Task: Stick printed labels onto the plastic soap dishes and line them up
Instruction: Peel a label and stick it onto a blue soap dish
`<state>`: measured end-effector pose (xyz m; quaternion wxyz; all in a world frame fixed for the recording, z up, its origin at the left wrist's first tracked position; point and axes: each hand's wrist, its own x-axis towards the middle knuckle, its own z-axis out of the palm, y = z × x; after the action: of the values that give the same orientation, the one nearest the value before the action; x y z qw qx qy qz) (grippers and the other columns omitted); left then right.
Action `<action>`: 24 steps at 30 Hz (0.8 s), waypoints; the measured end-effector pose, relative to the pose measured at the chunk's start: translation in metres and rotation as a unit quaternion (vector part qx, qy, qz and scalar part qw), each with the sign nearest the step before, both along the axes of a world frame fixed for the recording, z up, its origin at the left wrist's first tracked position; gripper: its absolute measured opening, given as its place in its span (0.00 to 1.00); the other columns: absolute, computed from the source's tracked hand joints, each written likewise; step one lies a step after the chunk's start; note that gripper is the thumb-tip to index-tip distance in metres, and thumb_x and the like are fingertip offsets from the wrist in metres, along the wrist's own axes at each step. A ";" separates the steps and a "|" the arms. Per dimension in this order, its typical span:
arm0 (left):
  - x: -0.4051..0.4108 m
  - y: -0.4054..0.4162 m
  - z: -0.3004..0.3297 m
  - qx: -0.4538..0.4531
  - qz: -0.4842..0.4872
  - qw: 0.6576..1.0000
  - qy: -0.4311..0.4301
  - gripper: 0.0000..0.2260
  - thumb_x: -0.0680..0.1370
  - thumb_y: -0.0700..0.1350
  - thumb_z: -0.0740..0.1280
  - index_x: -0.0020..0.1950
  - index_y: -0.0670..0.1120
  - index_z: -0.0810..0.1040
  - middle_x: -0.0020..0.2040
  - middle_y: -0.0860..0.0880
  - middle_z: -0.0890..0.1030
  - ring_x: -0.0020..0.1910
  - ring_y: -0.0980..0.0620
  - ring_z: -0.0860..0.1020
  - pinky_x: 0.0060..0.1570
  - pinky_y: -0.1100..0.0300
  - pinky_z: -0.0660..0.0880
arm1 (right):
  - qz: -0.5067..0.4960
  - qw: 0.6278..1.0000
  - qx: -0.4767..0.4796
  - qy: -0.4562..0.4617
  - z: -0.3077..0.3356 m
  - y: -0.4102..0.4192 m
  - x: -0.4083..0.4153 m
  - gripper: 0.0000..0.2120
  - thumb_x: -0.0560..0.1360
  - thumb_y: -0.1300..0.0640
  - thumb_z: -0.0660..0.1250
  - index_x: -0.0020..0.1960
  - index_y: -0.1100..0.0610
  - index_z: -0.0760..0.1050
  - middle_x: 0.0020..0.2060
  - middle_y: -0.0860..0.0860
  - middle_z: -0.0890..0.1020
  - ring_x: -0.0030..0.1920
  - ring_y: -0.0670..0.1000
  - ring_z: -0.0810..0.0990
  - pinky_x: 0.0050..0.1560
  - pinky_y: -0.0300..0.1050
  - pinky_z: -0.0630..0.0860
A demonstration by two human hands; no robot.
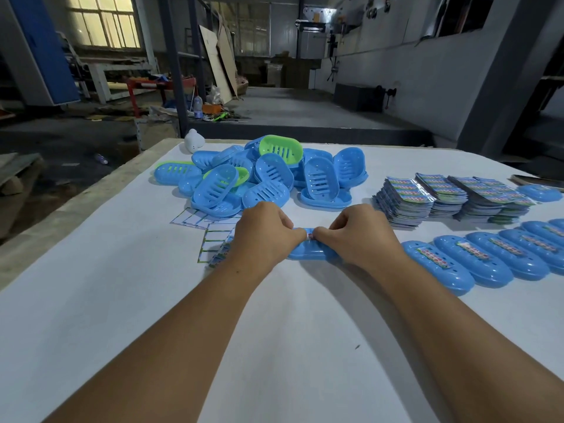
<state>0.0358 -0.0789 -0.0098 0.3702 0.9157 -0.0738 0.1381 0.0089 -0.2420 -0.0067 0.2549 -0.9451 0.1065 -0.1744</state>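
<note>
Left hand (265, 236) and right hand (360, 233): fingers curled, pinching one small printed label (310, 236) onto blue oval plastic soap dish (308, 251), bench (122, 300) centre. Labelled blue dishes (457, 264) rowed right: five or more, running out of frame. Unlabelled pile (262, 175) behind: mostly blue, three green. Label stacks (451, 193) far right. Peeled backing sheets (210, 236) beside left hand. Open bench near left.

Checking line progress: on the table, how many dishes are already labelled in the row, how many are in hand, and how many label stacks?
Labelled blue dishes in the row: at least 6, since the row runs off frame
Dish in hand, under left hand and right hand: 1
Label stacks: about 3, overlapping
Total: about 10
</note>
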 end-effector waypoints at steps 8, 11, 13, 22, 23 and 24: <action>0.007 0.005 -0.002 -0.099 -0.006 0.995 0.030 0.07 0.75 0.49 0.67 0.50 0.49 0.74 0.42 0.47 0.83 0.44 0.48 0.81 0.46 0.53 0.77 | 0.209 0.978 -0.007 0.016 0.004 0.006 -0.012 0.21 0.73 0.43 0.71 0.65 0.43 0.76 0.60 0.38 0.78 0.58 0.43 0.77 0.51 0.37 0.71; 0.007 0.007 -0.002 -0.106 -0.007 0.994 0.027 0.06 0.77 0.48 0.65 0.50 0.48 0.75 0.42 0.47 0.84 0.44 0.47 0.80 0.47 0.52 0.76 | 0.228 0.970 -0.070 0.043 0.010 0.007 -0.017 0.22 0.72 0.43 0.70 0.66 0.40 0.75 0.61 0.41 0.79 0.59 0.47 0.77 0.60 0.47 0.75; 0.008 0.007 -0.003 -0.105 -0.011 0.994 0.031 0.06 0.77 0.49 0.64 0.50 0.48 0.75 0.41 0.47 0.84 0.43 0.48 0.80 0.45 0.53 0.76 | 0.199 0.970 -0.124 0.064 0.016 0.002 -0.022 0.22 0.72 0.38 0.69 0.66 0.38 0.75 0.61 0.43 0.78 0.59 0.49 0.76 0.60 0.49 0.74; 0.008 0.008 -0.004 -0.084 -0.010 0.995 0.049 0.07 0.77 0.51 0.66 0.51 0.50 0.75 0.41 0.48 0.83 0.40 0.51 0.80 0.39 0.57 0.75 | 0.044 0.958 -0.169 0.229 0.044 -0.043 -0.043 0.22 0.65 0.37 0.72 0.50 0.52 0.83 0.45 0.50 0.85 0.45 0.51 0.82 0.46 0.47 0.79; 0.008 0.008 -0.004 -0.082 -0.010 0.995 0.049 0.07 0.77 0.51 0.66 0.51 0.50 0.75 0.41 0.48 0.83 0.40 0.51 0.80 0.38 0.58 0.75 | 0.035 0.958 -0.167 0.229 0.045 -0.046 -0.044 0.22 0.65 0.39 0.72 0.50 0.53 0.83 0.44 0.51 0.85 0.45 0.51 0.83 0.46 0.47 0.80; 0.007 0.007 -0.004 -0.080 -0.009 0.996 0.049 0.07 0.77 0.51 0.66 0.51 0.50 0.75 0.41 0.48 0.83 0.40 0.51 0.80 0.38 0.58 0.75 | 0.028 0.959 -0.164 0.229 0.045 -0.049 -0.044 0.22 0.65 0.40 0.73 0.51 0.54 0.83 0.45 0.51 0.85 0.45 0.52 0.83 0.45 0.47 0.80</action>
<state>0.0432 -0.0716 -0.0134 0.4466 0.8881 -0.0524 0.0951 -0.0349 -0.2906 0.0381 0.0700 -0.9912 0.1056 0.0384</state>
